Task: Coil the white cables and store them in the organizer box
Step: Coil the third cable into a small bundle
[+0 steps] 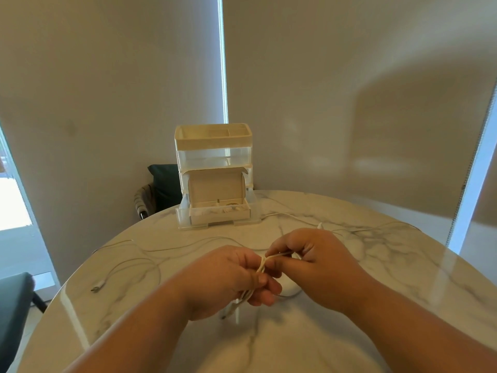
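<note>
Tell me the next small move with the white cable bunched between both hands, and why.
Probably finish the wrap: the right hand pinches a strand crossing the bundled white cable that the left hand grips, so the coil looks unsecured. Behind, the clear plastic organizer box has its bottom drawer open.

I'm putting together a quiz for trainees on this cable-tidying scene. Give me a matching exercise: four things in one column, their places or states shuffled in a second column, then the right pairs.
Things
1. cable bundle
2. loose cable
3. cardboard box
4. dark chair

Places or states
A. lid up, low at the front of the organizer
B. behind the table, left of the organizer
C. lying on the marble table, left side
D. gripped by the left hand and the right hand

Pairs: 1-D, 2-C, 3-A, 4-B
</note>
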### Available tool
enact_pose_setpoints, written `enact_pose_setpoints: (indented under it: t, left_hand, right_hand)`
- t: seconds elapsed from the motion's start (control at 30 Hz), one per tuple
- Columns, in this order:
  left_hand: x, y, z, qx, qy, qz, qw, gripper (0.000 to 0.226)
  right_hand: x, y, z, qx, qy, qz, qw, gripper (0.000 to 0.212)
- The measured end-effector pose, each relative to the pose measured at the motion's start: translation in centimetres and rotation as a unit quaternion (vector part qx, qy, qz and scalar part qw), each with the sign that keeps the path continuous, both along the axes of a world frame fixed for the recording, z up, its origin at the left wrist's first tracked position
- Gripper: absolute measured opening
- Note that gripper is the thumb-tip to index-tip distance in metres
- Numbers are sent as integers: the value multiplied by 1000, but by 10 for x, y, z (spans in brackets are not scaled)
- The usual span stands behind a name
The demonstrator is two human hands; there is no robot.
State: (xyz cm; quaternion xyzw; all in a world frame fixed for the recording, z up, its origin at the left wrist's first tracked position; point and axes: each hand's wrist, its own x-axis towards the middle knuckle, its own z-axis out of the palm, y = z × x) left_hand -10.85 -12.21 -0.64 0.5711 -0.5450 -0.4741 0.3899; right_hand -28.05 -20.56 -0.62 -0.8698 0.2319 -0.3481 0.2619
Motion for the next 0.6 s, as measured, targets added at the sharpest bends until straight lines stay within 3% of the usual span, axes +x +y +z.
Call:
enact_pose_setpoints:
  t: [0.23,0.37,0.5,0.6]
  left_hand:
    - [-1,0,-1,-45,-142,-13,989,23]
    - [0,-1,0,-41,-113,-12,993,27]
    - [-2,-2,-1,-82,-112,22,990,19]
    - [-2,-2,-2,-136,-58,62,987,38]
  right_hand:
    - [-1,-4,0,-21,7,15,1000,16]
    - [-2,-15,-5,-6,-5,4,1000,5]
    - [-6,-26,-8,53,-1,17,998,11]
    - [-9,-32,-9,82,-5,9,997,16]
